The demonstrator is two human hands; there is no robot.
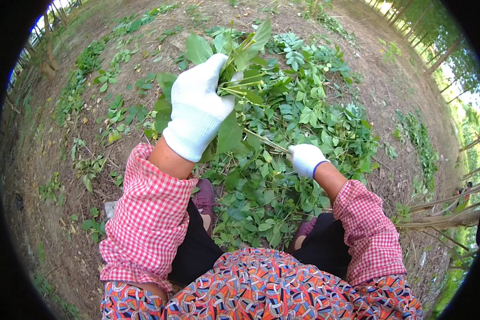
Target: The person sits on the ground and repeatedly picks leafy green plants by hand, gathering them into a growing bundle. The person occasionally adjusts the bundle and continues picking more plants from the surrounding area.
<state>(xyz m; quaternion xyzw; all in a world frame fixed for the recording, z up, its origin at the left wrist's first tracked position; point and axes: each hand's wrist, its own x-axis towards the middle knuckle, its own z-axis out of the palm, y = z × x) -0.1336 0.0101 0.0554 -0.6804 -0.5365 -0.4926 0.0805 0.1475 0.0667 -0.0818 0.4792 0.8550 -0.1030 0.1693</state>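
Observation:
My left hand (202, 100), in a white knit glove, is closed around a bunch of leafy green stems (244, 50). Cut stem ends stick out to the right of its fingers, and broad leaves fan out above and below the fist. Lower and to the right, my right hand (307, 159), gloved in white with a blue cuff edge, grips the end of a few thin stems (266, 141). These run up and left towards the left hand; where they lead is hidden among leaves. Under both hands spreads a pile of cut green foliage (316, 104) on the ground.
Dry brown soil (116, 80) with litter surrounds the pile. Loose leafy cuttings (90, 60) lie to the left, and another strip of cuttings (422, 140) to the right. Bare branches (444, 220) reach in at the right edge. My purple shoes (204, 200) flank the pile's near end.

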